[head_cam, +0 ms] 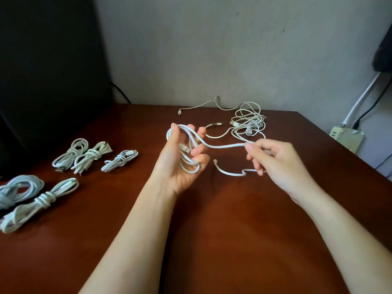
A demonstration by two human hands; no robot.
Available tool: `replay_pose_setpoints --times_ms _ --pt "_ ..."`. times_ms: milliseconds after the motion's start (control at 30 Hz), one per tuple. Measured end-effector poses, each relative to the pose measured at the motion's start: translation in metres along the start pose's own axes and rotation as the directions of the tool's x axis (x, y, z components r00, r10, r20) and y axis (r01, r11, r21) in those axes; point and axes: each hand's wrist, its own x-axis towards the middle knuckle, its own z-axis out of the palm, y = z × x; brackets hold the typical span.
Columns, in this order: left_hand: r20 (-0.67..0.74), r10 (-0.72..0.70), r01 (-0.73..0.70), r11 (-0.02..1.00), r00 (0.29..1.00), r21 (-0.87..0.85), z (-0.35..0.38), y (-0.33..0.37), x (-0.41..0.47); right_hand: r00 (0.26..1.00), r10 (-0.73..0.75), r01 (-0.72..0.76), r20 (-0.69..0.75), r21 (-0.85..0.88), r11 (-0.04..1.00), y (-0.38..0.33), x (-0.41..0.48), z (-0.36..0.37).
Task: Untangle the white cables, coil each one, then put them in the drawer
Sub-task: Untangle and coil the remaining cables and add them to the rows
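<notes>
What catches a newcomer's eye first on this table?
The left hand, mid-frame, holds loops of a white cable while the right hand pinches its loose stretch. Five coiled bundles lie at the left of the table, and a tangled pile sits at its far edge by the wall.

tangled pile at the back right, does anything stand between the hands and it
Nothing solid does. The tangled pile lies just beyond the right hand, with only a loose strand trailing toward the left hand. Both hands are busy with the half-coiled cable.
</notes>
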Motion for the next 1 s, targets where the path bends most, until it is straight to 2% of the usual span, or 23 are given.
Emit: replay_pose_setpoints --times_ms 67,133,200,267,333,400,467,533,633,833,900,1000 --pt "0.009 0.021 -0.020 0.997 1.000 -0.072 -0.002 0.003 0.001 0.993 -0.027 0.026 -0.114 -0.005 1.000 0.004 0.002 -0.001" --pt "0.007 0.038 -0.037 0.997 0.999 -0.071 -0.002 0.003 0.001 0.971 -0.091 0.078 -0.223 -0.066 0.995 0.007 0.003 0.000" --pt "0.009 0.041 -0.041 0.999 0.999 -0.025 -0.001 0.000 0.000 0.909 -0.247 0.182 -0.335 -0.214 0.960 0.009 0.003 0.000" --pt "0.004 0.042 -0.042 0.999 0.999 0.018 0.001 -0.003 0.000 0.779 -0.494 0.313 -0.385 -0.443 0.840 0.009 0.000 -0.001" --pt "-0.015 0.059 -0.058 0.996 0.998 0.068 0.003 -0.004 0.000 0.626 -0.698 0.412 -0.347 -0.613 0.674 0.007 -0.002 -0.003" --pt "-0.044 0.079 -0.073 0.991 0.996 0.112 0.002 -0.003 0.000 0.494 -0.831 0.468 -0.254 -0.728 0.501 0.003 -0.005 -0.002" --pt "-0.096 0.097 -0.078 0.978 0.991 0.191 0.002 -0.001 0.000 0.427 -0.894 0.517 -0.134 -0.775 0.363 -0.001 -0.008 0.002" --pt "-0.159 0.145 -0.077 0.926 0.977 0.369 0.001 -0.001 -0.001 0.406 -0.914 0.571 -0.023 -0.775 0.273 -0.003 -0.011 0.007" --pt "-0.189 0.221 -0.053 0.772 0.957 0.634 0.002 -0.004 -0.002 0.402 -0.914 0.613 0.054 -0.758 0.225 -0.004 -0.013 0.012" --pt "-0.110 0.297 -0.085 0.572 0.948 0.816 0.003 -0.012 0.001 0.400 -0.915 0.637 0.056 -0.735 0.233 -0.006 -0.013 0.011" --pt "-0.125 0.373 -0.140 0.607 0.919 0.782 0.004 -0.011 0.002 0.387 -0.920 0.658 0.057 -0.717 0.232 -0.006 -0.014 0.013" --pt "-0.207 0.326 -0.196 0.857 0.922 0.477 0.008 -0.006 0.001 0.360 -0.929 0.682 0.089 -0.704 0.197 -0.008 -0.017 0.018"
